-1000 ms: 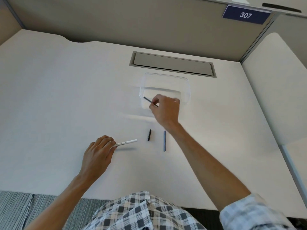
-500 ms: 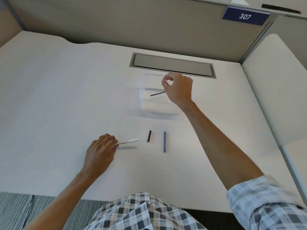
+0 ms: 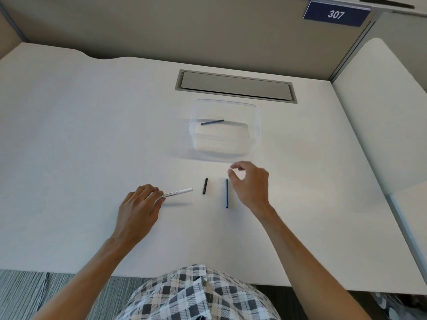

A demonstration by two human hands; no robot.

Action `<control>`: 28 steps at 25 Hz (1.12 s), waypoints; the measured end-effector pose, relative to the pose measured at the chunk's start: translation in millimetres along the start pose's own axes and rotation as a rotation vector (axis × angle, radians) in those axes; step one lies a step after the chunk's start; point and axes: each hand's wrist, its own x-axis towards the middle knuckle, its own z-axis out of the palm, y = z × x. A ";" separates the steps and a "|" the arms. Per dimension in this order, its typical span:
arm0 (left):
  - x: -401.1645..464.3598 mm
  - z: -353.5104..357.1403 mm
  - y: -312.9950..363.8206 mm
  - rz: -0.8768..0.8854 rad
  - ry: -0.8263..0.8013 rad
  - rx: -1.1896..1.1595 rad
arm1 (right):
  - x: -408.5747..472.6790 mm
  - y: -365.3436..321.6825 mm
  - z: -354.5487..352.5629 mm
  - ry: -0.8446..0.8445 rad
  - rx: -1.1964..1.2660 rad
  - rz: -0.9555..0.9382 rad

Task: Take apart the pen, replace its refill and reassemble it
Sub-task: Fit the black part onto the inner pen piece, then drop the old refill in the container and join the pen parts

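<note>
On the white desk (image 3: 69,135), I see the clear plastic tub (image 3: 254,125) sitting just in front of the grey cable hatch (image 3: 235,85), with one dark refill (image 3: 212,122) lying flat inside it near its far wall. Nearer to me than the tub, a second, bluish refill (image 3: 226,193) and a short black cap (image 3: 205,186) lie side by side on the desk, apart from each other. My right hand (image 3: 250,185) hovers between the tub and the bluish refill, just to that refill's right, fingers loosely curled with thumb and forefinger close together, holding nothing. Left of the cap, my left hand (image 3: 138,204) pinches the end of the white pen barrel (image 3: 179,192), whose free end points toward the cap. Beyond the tub, a blue sign (image 3: 336,13) on the partition reads 307.
</note>
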 end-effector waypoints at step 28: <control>17.6 -14.2 18.1 0.032 -0.010 -0.035 | -46.4 2.7 7.4 -0.103 0.493 0.216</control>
